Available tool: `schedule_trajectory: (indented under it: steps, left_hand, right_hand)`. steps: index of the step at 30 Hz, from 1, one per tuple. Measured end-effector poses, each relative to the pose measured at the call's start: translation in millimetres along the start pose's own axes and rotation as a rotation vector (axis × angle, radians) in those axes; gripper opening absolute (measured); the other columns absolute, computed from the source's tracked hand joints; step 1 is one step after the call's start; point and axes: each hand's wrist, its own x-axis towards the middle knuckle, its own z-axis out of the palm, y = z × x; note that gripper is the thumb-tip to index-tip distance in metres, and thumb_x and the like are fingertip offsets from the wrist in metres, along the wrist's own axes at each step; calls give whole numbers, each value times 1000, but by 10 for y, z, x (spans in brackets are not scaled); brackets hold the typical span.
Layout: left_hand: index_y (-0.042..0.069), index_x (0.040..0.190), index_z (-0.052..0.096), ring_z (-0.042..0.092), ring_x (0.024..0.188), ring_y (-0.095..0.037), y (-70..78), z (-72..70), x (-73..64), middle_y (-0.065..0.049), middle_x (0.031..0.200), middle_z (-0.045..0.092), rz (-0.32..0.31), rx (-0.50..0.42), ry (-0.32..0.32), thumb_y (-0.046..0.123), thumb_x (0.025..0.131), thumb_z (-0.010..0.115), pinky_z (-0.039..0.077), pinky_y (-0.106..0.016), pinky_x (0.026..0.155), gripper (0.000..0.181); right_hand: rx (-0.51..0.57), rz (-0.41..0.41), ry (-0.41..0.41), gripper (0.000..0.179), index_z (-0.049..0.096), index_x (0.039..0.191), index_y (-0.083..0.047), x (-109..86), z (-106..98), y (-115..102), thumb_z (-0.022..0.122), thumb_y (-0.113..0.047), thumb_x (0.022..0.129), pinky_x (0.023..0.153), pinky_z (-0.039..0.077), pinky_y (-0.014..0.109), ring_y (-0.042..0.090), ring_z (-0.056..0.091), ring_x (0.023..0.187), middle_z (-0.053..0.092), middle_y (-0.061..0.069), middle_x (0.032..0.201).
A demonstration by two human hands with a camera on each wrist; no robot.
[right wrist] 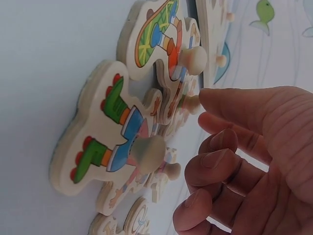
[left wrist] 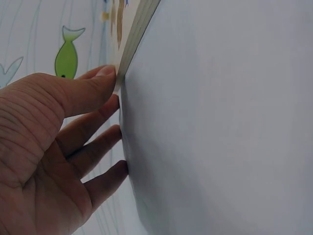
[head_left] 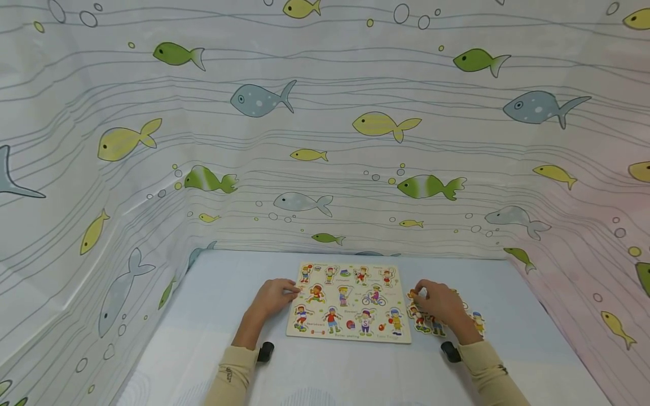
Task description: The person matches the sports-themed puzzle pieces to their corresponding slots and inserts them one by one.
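Observation:
A wooden puzzle board point(head_left: 350, 301) printed with children playing sports lies flat on the table. My left hand point(head_left: 276, 296) is at its left edge; in the left wrist view the thumb point(left wrist: 95, 90) touches the board's edge point(left wrist: 134, 36) and the other fingers spread against the table. Right of the board lies a pile of wooden knob puzzle pieces, with my right hand point(head_left: 440, 301) over it. The right thumb and index fingertips pinch a small knob point(right wrist: 191, 104) of one piece, mostly hidden behind its neighbours. A roller-skater piece point(right wrist: 102, 132) and a skateboarder piece point(right wrist: 161, 34) lie close by.
The table point(head_left: 315, 372) has a pale cloth. Fish-patterned curtains point(head_left: 325, 186) enclose it at the back and both sides. Another piece point(head_left: 478, 321) lies at the pile's right side. Black wrist cameras point(head_left: 265, 352) sit by both sleeves.

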Motion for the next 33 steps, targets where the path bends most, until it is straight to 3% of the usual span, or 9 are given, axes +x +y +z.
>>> schedule_trajectory:
  steps: [33]
  left_hand:
    - [11, 100, 79, 59, 119, -33, 24, -1, -10, -10, 119, 69, -10, 3, -12, 11, 87, 75, 44, -50, 103, 14]
  right_hand:
    - [-11, -15, 3, 17, 66, 102, -12, -41, 37, 38, 68, -27, 93, 44, 39, 30, 16, 49, 53, 54, -2, 69]
